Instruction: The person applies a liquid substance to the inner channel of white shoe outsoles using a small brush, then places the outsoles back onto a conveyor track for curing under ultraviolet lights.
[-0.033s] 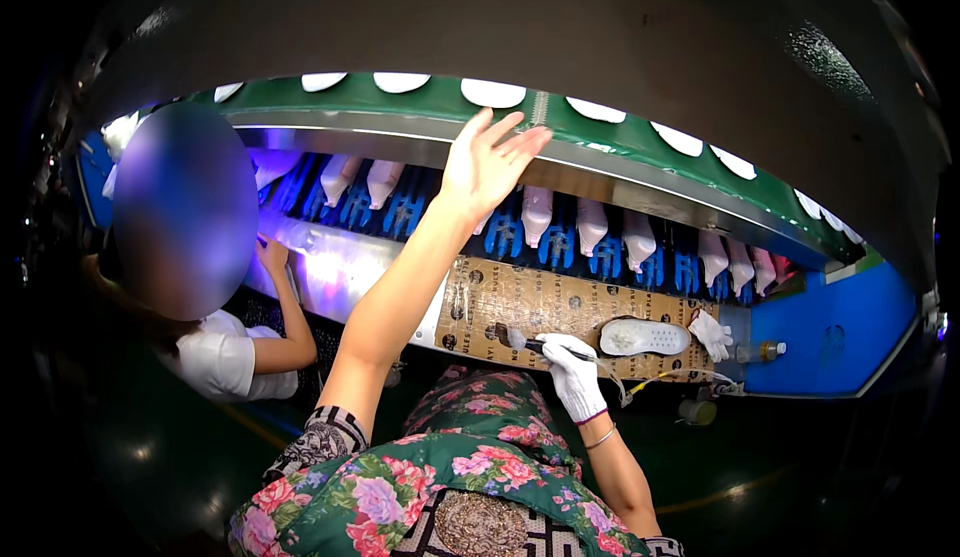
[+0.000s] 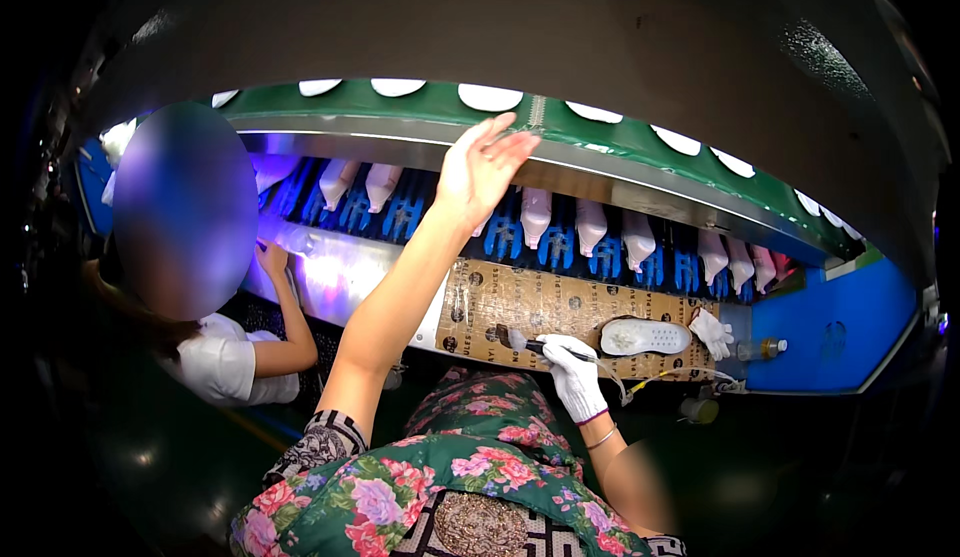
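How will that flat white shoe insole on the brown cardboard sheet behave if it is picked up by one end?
The flat white shoe insole looks thin, so it probably flexes and droops. It likely weighs little. Lying flat on the brown cardboard sheet, it should slide rather than roll.

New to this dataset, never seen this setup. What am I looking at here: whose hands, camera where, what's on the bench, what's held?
One view: a fisheye camera on a person's head, looking down, so edges bend. No robot. The forearms from the lower edge are the wearer's. The bare left hand is raised, open, toward a green conveyor carrying white soles. Below it runs a row of pale shoe forms on blue racks. The right hand, in a white glove, holds a brush over a brown cardboard sheet, where a white insole and a spare glove lie. A co-worker sits at left.
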